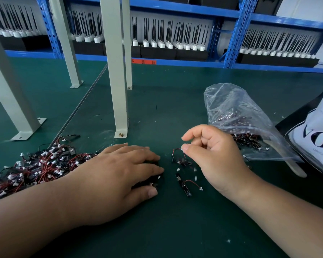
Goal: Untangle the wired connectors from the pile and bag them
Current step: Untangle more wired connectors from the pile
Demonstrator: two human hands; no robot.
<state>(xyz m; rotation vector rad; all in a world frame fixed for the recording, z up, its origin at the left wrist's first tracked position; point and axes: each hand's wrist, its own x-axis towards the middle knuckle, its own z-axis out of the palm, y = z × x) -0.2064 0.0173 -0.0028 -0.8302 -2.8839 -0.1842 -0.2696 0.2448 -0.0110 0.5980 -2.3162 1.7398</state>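
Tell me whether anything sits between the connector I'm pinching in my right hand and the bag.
Nothing visible blocks the way. Your right hand pinches the wired connector by its white plug. The clear bag lies just beyond that hand on the green mat, and its mouth seems to be turned toward the hand.

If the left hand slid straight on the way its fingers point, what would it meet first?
Most likely the loose connectors on the mat just ahead. The left hand lies flat and points toward them; the right hand is beyond, pinching one wire.
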